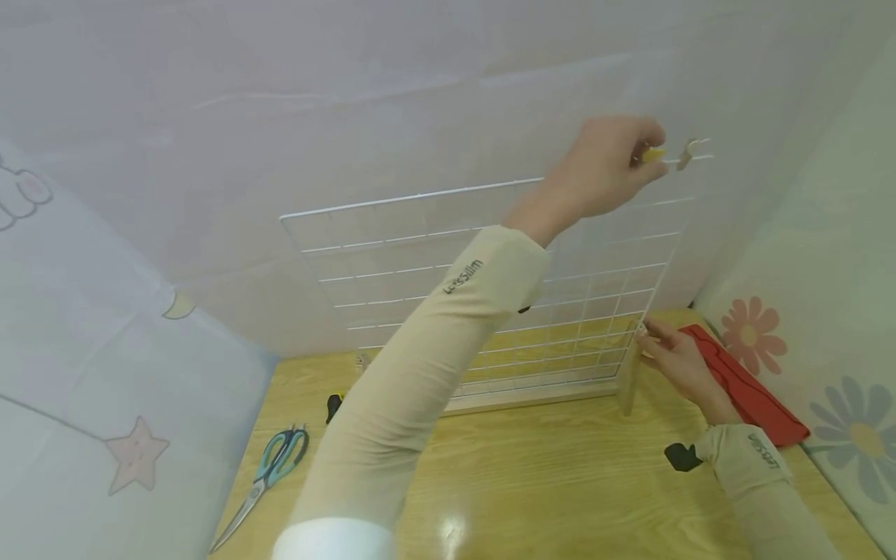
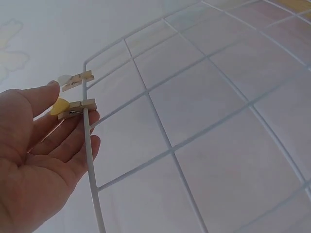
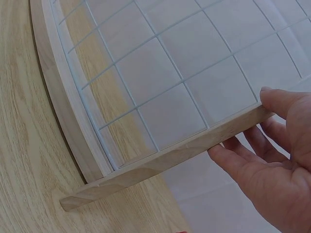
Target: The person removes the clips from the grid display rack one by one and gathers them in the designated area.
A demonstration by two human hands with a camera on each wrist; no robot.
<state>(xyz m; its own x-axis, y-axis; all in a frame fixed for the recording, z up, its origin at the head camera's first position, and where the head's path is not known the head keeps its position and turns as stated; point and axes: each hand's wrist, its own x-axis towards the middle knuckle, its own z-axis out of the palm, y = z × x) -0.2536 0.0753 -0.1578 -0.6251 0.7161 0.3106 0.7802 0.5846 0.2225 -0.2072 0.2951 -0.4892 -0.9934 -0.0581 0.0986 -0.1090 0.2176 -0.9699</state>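
A white wire grid panel stands in a wooden base. At its top right corner is my left hand, around a small wooden clothespin with a yellow decoration. That clothespin is clamped on the top wire. In the left wrist view the thumb is apart from it and the fingers extend behind it. Beside it, a second clothespin with a whitish decoration sits on the same wire. Lower down, my right hand grips the wooden end piece of the base between thumb and fingers.
Scissors with teal handles lie on the wood-grain table at the left, near a small black and yellow object. A flat red item lies right of the right hand. Pale patterned sheets enclose the table.
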